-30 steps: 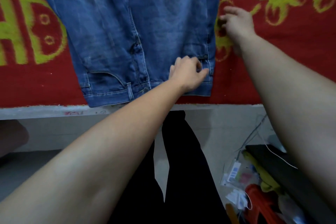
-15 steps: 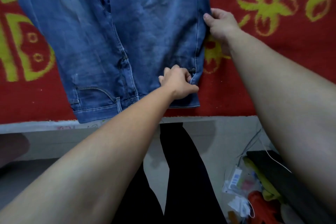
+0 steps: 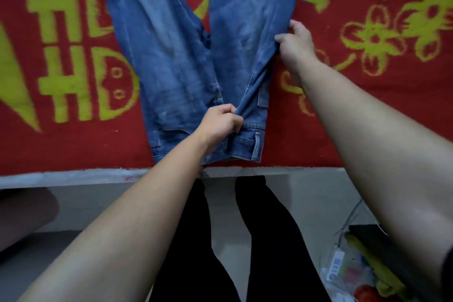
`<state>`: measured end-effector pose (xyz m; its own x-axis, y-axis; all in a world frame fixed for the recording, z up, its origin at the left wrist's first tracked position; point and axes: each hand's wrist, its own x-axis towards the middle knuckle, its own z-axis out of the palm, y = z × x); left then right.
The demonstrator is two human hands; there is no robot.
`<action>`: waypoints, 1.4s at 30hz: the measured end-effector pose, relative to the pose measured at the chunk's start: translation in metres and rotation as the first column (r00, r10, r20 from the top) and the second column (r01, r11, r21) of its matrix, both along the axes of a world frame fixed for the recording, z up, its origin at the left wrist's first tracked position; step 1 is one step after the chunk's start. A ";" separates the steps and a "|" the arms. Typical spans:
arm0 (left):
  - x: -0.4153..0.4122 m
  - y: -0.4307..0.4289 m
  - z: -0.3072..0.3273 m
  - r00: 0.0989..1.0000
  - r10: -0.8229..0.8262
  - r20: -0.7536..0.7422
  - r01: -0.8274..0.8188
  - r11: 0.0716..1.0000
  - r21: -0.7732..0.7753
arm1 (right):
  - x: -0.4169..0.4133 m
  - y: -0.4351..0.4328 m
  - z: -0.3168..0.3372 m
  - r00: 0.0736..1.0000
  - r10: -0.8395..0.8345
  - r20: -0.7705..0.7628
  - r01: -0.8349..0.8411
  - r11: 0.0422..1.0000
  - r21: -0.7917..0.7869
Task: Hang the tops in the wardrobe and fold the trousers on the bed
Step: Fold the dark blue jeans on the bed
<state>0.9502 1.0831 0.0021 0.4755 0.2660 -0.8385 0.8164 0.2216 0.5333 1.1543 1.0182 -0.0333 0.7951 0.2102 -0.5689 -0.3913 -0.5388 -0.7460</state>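
Blue jeans (image 3: 166, 61) lie on the bed, waistband at the near edge and both legs running away from me. My left hand (image 3: 220, 122) grips a bunch of denim near the waistband, just right of the fly. My right hand (image 3: 295, 45) pinches the outer seam of the right leg at thigh height. The right side of the jeans is lifted and folded inward between my two hands. No tops and no wardrobe are in view.
The bed is covered by a red blanket (image 3: 367, 110) with yellow-green patterns, its near edge (image 3: 73, 175) running across the view. My black-trousered legs (image 3: 245, 240) stand on the pale floor. A heap of clutter (image 3: 362, 272) lies at the lower right.
My right hand reached the right leg's outer seam and took hold of it. Both hands have since drawn the jeans' right side inward, narrowing the waist area. The view shifted, showing more of the legs.
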 end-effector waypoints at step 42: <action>-0.173 0.143 -0.071 0.945 0.305 -0.118 -0.212 0.848 0.486 | -0.179 0.187 -0.015 0.732 0.646 0.216 -0.650 0.758 -0.062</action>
